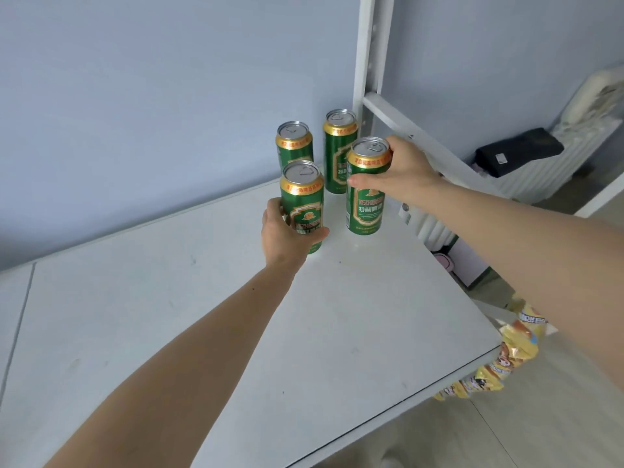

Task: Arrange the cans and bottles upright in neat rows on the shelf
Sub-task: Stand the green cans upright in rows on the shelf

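Green cans behind, hands each gripping a front can, yellow snack packets below shelf

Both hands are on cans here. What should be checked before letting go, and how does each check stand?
1. Left hand grips front left can: ok.
2. Right hand grips front right can: ok.
3. All four cans upright, including back left can and back right can: ok.
4. Front cans resting flat on shelf: cannot tell.
5. Front row square with back row: cannot tell.
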Demonstrator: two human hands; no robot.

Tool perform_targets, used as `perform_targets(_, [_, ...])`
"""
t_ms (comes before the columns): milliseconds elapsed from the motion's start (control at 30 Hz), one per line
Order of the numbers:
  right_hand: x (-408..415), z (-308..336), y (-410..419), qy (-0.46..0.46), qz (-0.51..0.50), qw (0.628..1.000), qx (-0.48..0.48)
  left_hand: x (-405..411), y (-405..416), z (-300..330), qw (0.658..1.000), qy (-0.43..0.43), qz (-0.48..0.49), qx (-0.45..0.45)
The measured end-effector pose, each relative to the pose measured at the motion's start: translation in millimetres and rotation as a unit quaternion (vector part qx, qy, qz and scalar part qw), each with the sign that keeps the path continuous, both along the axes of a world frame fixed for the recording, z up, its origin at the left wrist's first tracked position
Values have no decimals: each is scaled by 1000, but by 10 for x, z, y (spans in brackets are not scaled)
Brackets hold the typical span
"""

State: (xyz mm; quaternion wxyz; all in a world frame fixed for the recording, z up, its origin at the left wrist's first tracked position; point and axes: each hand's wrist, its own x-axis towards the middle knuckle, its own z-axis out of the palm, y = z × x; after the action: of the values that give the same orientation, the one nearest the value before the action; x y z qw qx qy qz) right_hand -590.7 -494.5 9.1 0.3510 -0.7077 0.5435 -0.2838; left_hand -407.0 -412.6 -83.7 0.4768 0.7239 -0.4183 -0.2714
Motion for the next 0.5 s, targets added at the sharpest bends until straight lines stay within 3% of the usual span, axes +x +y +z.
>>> perform_targets(300, [-17, -128, -387, 8, 42, 999, -19, -254, -195, -123, 996, -4, 81, -25])
perform_targets(500, [-19, -224, -481, 4, 66, 998, -13, -270, -189, -114, 993, -101, 65, -12])
